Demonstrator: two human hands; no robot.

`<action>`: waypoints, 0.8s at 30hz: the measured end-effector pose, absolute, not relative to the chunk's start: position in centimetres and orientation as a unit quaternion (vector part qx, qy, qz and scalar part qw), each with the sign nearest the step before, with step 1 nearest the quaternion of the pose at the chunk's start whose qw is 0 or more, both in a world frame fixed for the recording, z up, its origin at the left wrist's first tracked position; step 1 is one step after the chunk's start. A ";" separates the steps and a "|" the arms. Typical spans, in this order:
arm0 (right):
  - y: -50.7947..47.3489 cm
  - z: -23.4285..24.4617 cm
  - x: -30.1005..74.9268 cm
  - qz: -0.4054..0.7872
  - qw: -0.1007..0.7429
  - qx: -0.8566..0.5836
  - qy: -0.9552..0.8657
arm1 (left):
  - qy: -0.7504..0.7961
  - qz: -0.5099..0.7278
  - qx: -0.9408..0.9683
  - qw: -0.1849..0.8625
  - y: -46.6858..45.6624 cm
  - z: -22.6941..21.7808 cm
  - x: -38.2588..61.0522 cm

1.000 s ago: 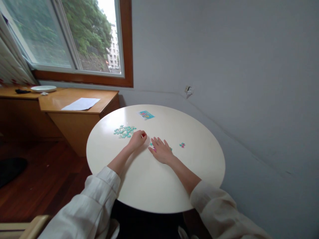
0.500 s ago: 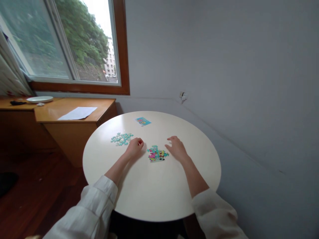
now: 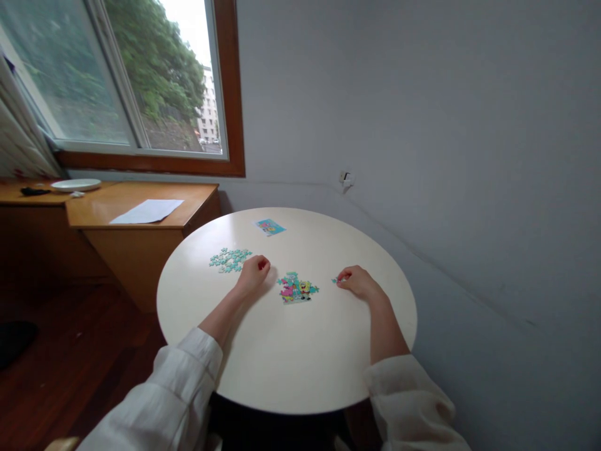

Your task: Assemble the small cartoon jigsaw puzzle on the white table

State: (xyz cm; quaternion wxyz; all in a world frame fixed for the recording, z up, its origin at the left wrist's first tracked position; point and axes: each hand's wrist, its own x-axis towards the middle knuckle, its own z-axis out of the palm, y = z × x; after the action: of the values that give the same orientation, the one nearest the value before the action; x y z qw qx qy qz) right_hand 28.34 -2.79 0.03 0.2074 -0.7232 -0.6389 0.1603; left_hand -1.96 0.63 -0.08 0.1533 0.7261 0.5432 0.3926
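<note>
A partly joined jigsaw puzzle (image 3: 297, 289) with cartoon figures lies flat mid-table. To its right, my right hand (image 3: 359, 282) is closed on a small puzzle piece (image 3: 335, 280), whose teal edge shows past the fingertips. On the other side rests my left hand (image 3: 255, 272), its fingers curled; whatever they may hold is hidden. Loose puzzle pieces (image 3: 228, 259), mostly pale teal, lie spread just beyond and left of that hand, apart from the joined section.
A blue picture card (image 3: 270, 227) lies near the far rim of the round white table (image 3: 291, 363). Left of it stands a wooden desk (image 3: 197, 203) bearing a paper sheet (image 3: 148, 211) and a white plate (image 3: 76, 185). A wall (image 3: 446, 156) rises behind and right.
My right hand has moved right, away from the joined puzzle, and its spread fingers have closed on a puzzle piece. My left hand has stayed nearly still.
</note>
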 end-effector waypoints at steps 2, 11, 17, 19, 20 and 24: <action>-2.6 -0.1 28.4 0.162 0.204 -0.724 -0.639 | 0.541 0.397 0.725 0.154 0.7 -0.1 -2.0; -2.5 -0.1 27.7 0.177 0.214 -0.707 -0.650 | 0.529 0.408 0.727 0.158 0.6 -0.1 -2.0; -2.5 0.1 26.1 0.164 0.223 -0.709 -0.649 | 0.521 0.414 0.729 0.159 0.4 0.0 -1.9; -2.4 0.1 25.6 0.158 0.225 -0.705 -0.654 | 0.521 0.414 0.729 0.159 0.4 0.1 -1.8; -2.4 0.1 25.5 0.154 0.227 -0.704 -0.655 | 0.521 0.414 0.729 0.159 0.4 0.1 -1.8; -2.3 0.1 25.6 0.130 0.242 -0.709 -0.650 | 0.522 0.415 0.727 0.161 0.4 0.3 -1.8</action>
State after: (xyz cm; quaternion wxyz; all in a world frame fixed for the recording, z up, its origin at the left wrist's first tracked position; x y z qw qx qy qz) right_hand 25.65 -2.28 0.09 0.2423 -0.7087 -0.6497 0.1301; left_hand -1.77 0.39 0.30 0.1611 0.7273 0.5224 0.4149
